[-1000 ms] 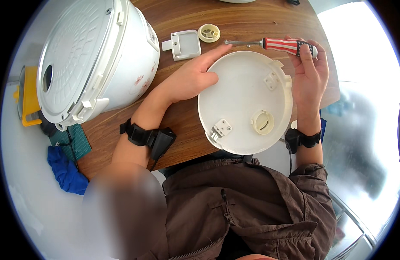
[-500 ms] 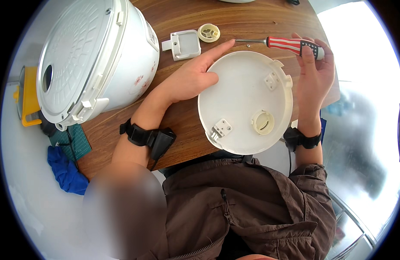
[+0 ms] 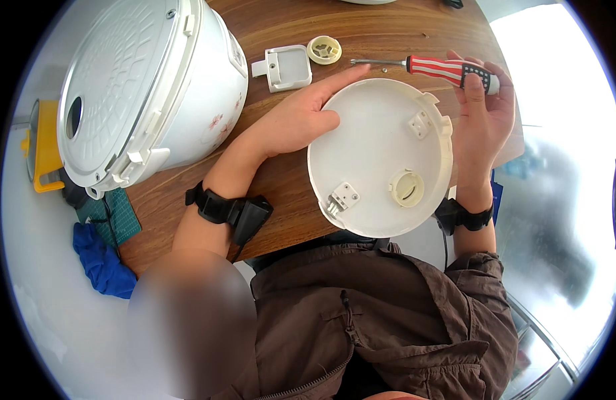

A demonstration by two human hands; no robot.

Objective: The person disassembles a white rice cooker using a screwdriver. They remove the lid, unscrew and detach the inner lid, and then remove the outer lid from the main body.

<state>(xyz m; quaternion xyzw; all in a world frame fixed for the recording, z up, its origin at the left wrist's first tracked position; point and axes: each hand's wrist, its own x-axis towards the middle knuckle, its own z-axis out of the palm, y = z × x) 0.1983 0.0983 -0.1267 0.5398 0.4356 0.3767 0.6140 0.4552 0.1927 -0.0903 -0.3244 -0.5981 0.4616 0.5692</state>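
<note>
My left hand [image 3: 296, 121] grips the left rim of a round white plastic lid [image 3: 371, 150], thumb inside and index finger stretched along its far edge; the other fingers are hidden beneath. Inside the lid are a round cream socket [image 3: 406, 189], a hinge bracket [image 3: 344, 197] and a small mount [image 3: 420, 125]. My right hand [image 3: 487, 110] is closed round the striped handle of a screwdriver [image 3: 431, 67]. Its shaft points left, the tip by my left index fingertip. Just beyond the lid, a tiny screw [image 3: 384, 70] lies on the table.
A large white rice cooker [image 3: 205, 100] stands at the left. Beside it lie a square white plastic frame [image 3: 289, 69] and a round cream cap [image 3: 324, 51] on the wooden table [image 3: 388, 30]. A green mat [image 3: 125, 217], blue cloth [image 3: 101, 263] and yellow object [image 3: 48, 147] are further left.
The screwdriver has shifted slightly left, its tip now reaching past my left index fingertip. Both hands keep their holds, and the lid has barely moved.
</note>
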